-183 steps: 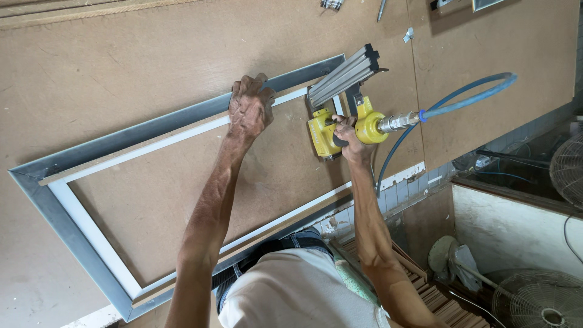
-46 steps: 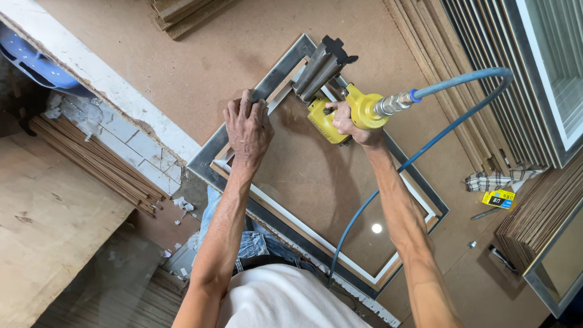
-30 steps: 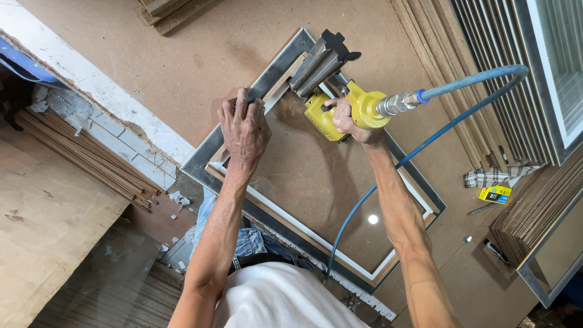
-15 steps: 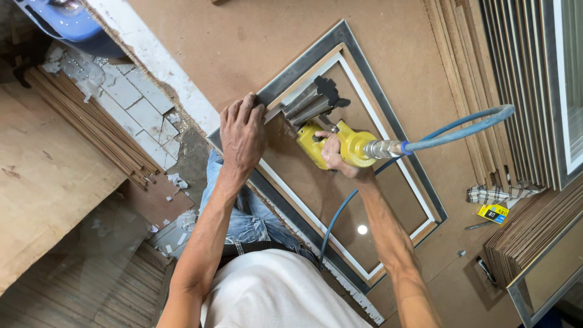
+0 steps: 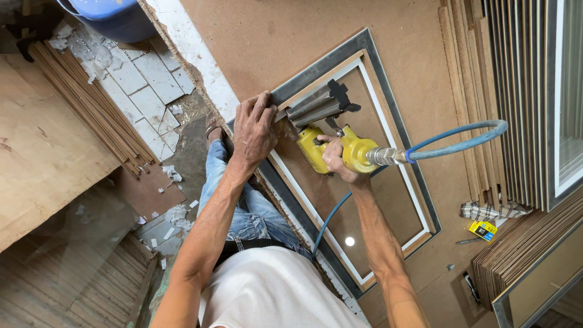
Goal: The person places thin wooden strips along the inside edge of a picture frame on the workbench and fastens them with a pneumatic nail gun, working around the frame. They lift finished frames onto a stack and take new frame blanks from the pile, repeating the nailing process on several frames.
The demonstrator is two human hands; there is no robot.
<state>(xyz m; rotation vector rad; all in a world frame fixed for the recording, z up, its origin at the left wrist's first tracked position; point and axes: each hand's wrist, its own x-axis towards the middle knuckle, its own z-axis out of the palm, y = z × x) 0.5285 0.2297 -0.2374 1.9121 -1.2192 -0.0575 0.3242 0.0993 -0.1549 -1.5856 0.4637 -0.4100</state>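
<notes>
A grey rectangular frame (image 5: 340,58) with a white inner strip (image 5: 398,164) lies flat on a brown board. My left hand (image 5: 255,127) presses down on the frame's corner nearest me, fingers spread over the grey edge. My right hand (image 5: 334,161) grips the handle of a yellow pneumatic nail gun (image 5: 340,149), whose grey magazine (image 5: 319,103) points into that same corner beside my left hand. A blue air hose (image 5: 461,136) loops away from the gun's back end.
A stack of framed panels (image 5: 528,103) stands on the right with a checked cloth (image 5: 486,211) and a small yellow box (image 5: 484,229) below it. Thin wooden slats (image 5: 91,109), broken tiles and a blue bucket (image 5: 115,15) lie on the left. My jeans-clad legs are below the board's edge.
The view has swung round and the nail gun has gone from the frame's far side to the corner by my left hand, which has slid along the grey edge to that corner.
</notes>
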